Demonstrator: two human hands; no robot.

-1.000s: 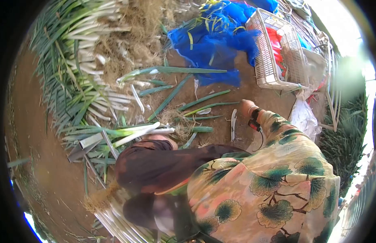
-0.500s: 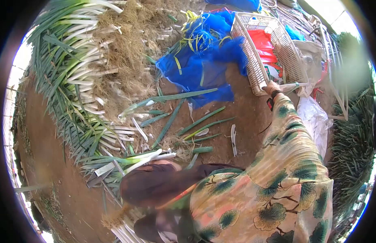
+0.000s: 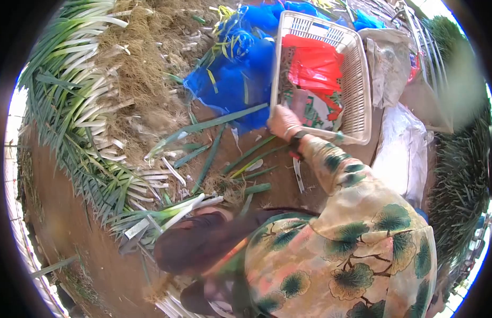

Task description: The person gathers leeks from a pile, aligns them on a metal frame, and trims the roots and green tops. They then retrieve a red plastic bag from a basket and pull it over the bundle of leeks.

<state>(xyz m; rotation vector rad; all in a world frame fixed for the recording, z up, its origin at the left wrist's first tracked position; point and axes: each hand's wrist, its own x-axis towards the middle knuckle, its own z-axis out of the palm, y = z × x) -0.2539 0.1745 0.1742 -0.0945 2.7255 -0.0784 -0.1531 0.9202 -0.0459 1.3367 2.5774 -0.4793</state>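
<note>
My right hand (image 3: 285, 123), with a dark band on the wrist, grips the near left corner of a white plastic basket (image 3: 369, 106). Part of the fingers is blurred against the basket's inside. In the basket lie a red plastic bag (image 3: 315, 66) and a printed green, white and red packet (image 3: 320, 110). My left hand is out of view. Below my leg's dark trouser (image 3: 188, 246) shows a bundle of leek stalks (image 3: 174, 307), and several leeks (image 3: 185, 209) lie just beyond the knee.
A long row of leeks (image 3: 79, 116) lines the left, roots inward. Blue netting (image 3: 240, 79) spreads beside the basket. Loose green leaves (image 3: 206, 161) litter the soil. White sacking (image 3: 402, 143) and standing green plants (image 3: 460, 185) are at the right. A metal piece (image 3: 137, 228) lies near my knee.
My right hand has pulled the basket left and nearer, turning it more upright in view. The red bag inside shows more fully, and the basket now covers part of the blue netting.
</note>
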